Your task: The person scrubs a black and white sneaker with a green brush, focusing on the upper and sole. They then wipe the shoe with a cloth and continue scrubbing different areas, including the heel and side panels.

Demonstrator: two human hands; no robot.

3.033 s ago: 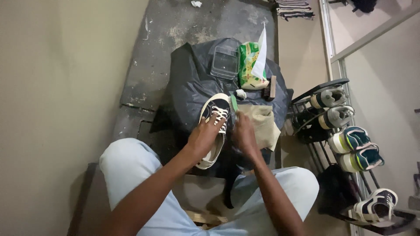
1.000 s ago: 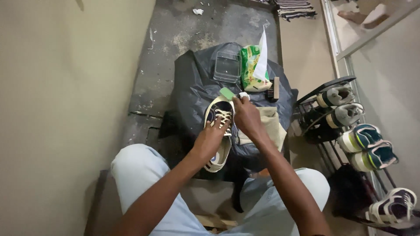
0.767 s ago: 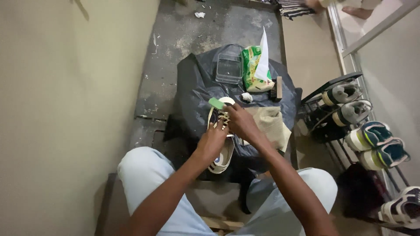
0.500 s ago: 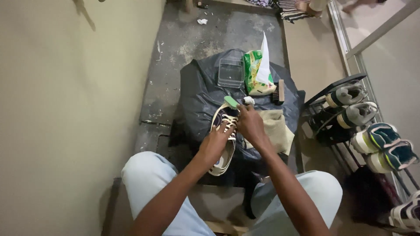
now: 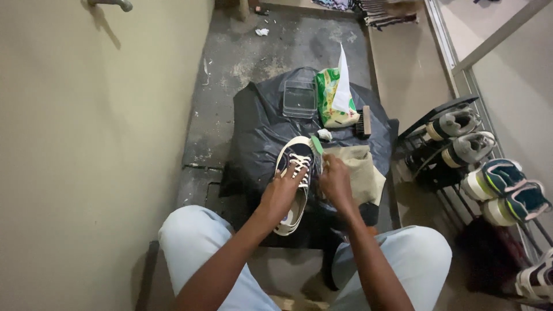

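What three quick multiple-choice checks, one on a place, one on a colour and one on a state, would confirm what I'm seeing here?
1. Where does the clear plastic container sit?
A. on the shoe rack
B. on the black plastic sheet, beyond the sneaker
C. on the person's lap

2. What colour is the small brush in the right hand?
A. green
B. red
C. yellow

3. What is the left hand doing?
A. hanging free in the air
B. gripping the wooden brush
C. resting on the laces of the dark sneaker

Answers:
1 B: the container lies at the sheet's far end, beside the green-and-white packet.
2 A: the green brush sticks out past the fingers, at the sneaker's toe.
3 C: its fingers lie across the pale laces, while the wooden brush lies untouched further off.
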